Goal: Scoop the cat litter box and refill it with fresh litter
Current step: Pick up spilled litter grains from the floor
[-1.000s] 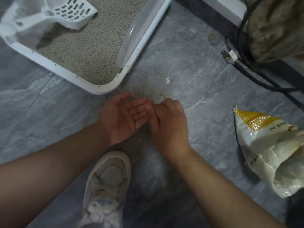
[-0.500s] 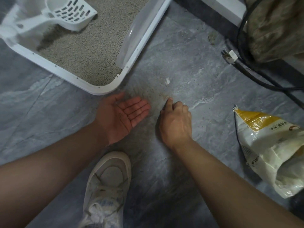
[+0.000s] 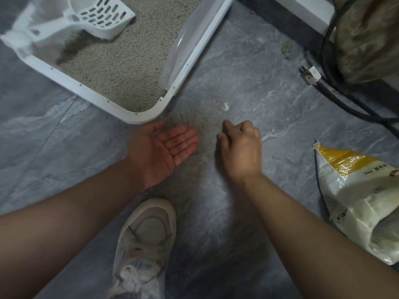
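Spilled litter grains [image 3: 216, 125] scattered on the grey floor [image 3: 248, 83], just off the near corner of the litter box [image 3: 142, 118], lying right between both hands and a touch further out from the body. Closest by far: right hand [image 3: 239, 147], knuckles up, fingers curled, index tip poking down at the grains; can't tell if anything's actually pinched. Left hand [image 3: 164, 147] waiting beside it, palm up, fingers flat and loose, a few specks on the palm, basically a tray. Probably a short sweep leftward into that palm next. Compared with half a second back: barely any change, right hand nudged slightly outward, left palm same spot. Scoop [image 3: 101, 16] parked in the box, litter bag [image 3: 354, 190] off to the right.
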`<state>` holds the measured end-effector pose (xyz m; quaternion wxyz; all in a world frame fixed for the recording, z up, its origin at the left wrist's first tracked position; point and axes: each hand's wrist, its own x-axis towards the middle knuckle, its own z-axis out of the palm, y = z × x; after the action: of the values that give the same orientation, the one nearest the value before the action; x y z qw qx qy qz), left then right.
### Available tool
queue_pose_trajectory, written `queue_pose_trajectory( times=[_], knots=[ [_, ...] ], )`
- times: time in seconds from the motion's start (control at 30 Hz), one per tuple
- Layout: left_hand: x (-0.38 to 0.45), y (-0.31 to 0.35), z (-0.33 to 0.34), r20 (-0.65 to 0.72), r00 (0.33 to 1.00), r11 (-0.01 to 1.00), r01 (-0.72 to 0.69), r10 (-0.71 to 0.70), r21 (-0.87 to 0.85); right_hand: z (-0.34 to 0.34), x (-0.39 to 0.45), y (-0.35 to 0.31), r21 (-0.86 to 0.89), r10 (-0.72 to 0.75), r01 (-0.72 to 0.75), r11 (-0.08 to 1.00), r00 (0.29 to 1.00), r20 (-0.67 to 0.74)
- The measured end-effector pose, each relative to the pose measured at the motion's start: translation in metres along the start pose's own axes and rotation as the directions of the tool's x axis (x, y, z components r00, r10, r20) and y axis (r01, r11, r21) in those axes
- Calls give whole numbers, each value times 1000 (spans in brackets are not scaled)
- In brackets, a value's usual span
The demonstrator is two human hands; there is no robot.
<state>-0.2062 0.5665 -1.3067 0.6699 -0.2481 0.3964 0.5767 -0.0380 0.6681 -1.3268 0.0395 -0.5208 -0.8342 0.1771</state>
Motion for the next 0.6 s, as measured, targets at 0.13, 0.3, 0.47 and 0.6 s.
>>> queue_pose_trajectory(
  times=[0.13, 0.3, 0.47, 0.6],
  knots=[
    [0, 1, -2, -10, 1000, 1000, -5, 5, 0, 0, 11, -4, -94, -179, 175, 980, 983, -30],
    [-1, 1, -3, -37, 999, 1000, -19, 19, 0, -6, 10, -1, -372, -291, 301, 878, 953, 83],
    [-2, 1, 1, -54, 998, 1000, -21, 22, 7, -10, 6, 1, -378, -292, 295, 878, 954, 66],
    [-3, 1, 1, -65, 997, 1000, -29, 29, 5, -10, 6, 2, -359, -382, 396, 845, 917, 114]
  ],
)
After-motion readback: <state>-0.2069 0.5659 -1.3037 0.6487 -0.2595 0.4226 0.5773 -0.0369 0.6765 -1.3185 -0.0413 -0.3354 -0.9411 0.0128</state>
